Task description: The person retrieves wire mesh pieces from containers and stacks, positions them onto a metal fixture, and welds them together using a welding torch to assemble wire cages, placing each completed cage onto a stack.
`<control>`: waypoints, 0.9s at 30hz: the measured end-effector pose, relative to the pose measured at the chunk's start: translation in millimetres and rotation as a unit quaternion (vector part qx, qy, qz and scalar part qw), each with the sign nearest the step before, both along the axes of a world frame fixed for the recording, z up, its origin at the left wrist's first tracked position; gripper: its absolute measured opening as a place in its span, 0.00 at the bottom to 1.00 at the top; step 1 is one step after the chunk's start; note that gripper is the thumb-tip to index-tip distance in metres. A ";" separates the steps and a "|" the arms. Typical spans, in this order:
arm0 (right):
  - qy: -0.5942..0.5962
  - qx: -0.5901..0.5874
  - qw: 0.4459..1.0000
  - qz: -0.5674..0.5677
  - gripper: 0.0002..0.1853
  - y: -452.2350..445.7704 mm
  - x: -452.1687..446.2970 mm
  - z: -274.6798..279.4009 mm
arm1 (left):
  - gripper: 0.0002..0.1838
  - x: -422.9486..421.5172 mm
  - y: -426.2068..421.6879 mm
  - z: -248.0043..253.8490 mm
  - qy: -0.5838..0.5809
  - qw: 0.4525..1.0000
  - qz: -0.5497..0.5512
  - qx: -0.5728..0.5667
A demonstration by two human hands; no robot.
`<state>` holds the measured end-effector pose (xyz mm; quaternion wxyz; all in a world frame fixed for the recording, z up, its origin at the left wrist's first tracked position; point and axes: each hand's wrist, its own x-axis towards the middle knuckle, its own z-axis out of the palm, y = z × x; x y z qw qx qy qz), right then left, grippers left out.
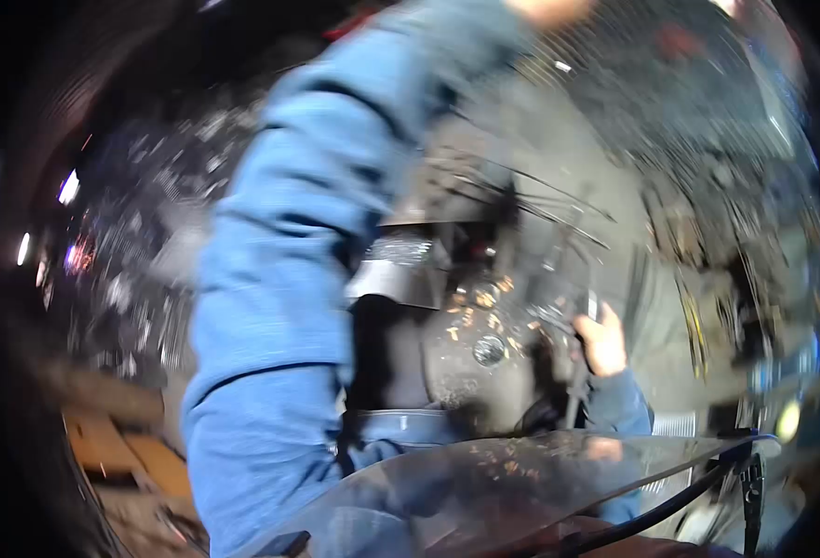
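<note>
A long blue sleeve [284, 242] crosses the left of the view and reaches up to the top edge. My left hand [551, 9] shows there only in part, cut off and blurred, so its fingers cannot be read. Lower right of the middle, my right hand [603, 344] is closed at a thin grey bar-like thing [593, 305], too smeared to name. Left of this hand lies a greyish rounded surface [456, 353] speckled with small golden bits [486, 296]. Thin dark rods [559, 206] stretch above it.
A clear curved visor [484, 484] with a dark cable [680, 502] crosses the bottom. Blurred metal pieces [140, 242] cover the left side, and long rods or strips [698, 307] lie at right. Brown box-like shapes [103, 442] stand at lower left.
</note>
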<state>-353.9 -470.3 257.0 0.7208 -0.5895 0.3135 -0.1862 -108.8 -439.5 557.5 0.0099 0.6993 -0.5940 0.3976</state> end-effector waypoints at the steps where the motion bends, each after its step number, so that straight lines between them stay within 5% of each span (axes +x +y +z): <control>1: 0.009 -0.037 0.999 -0.003 0.11 -2.9 1.2 -6.6 | 0.14 -22.4 10.3 -8.6 0.031 0.998 -0.021 0.047; 2: 0.037 -0.039 0.998 -0.015 0.13 -4.7 2.1 -10.3 | 0.10 -51.2 11.2 -20.1 0.121 0.985 -0.015 0.119; 4: 0.000 -0.047 0.999 -0.022 0.14 -15.5 0.1 -33.4 | 0.11 -75.3 27.7 -52.0 0.126 0.976 -0.145 0.100; 7: 0.009 -0.081 0.994 -0.077 0.14 -34.4 -3.9 -67.0 | 0.11 -76.3 35.3 -90.6 0.171 0.963 -0.180 0.102; 10: -0.013 -0.061 0.998 -0.033 0.14 -19.7 1.5 -39.8 | 0.11 -12.8 99.1 -67.3 0.193 0.974 -0.040 0.113; 13: -0.025 -0.050 0.998 -0.025 0.14 -18.7 0.0 -39.7 | 0.14 106.6 237.2 -2.0 0.223 0.960 0.051 -0.158; 17: 0.001 -0.029 0.999 -0.030 0.14 -18.1 -2.0 -36.9 | 0.20 213.5 446.8 57.1 0.289 0.769 -0.137 -0.553; 19: -0.003 -0.036 0.999 -0.027 0.15 -21.0 0.4 -40.5 | 0.14 144.4 481.4 7.2 0.397 0.831 -0.071 -0.384; 21: 0.018 -0.061 0.997 -0.039 0.15 -18.1 1.2 -37.7 | 0.15 95.3 498.5 -77.2 0.523 0.833 0.050 -0.175; 24: 0.075 -0.073 0.993 -0.048 0.14 -15.3 -13.0 -36.1 | 0.21 33.7 472.7 -273.2 0.627 0.672 0.278 0.279; 25: 0.086 -0.089 0.991 -0.052 0.14 -9.6 -20.2 -32.9 | 0.24 14.3 490.5 -363.8 0.663 0.636 0.250 0.304; 27: 0.131 -0.109 0.984 -0.055 0.14 -0.4 -42.5 -38.4 | 0.23 -26.1 514.4 -457.1 0.667 0.575 0.280 0.382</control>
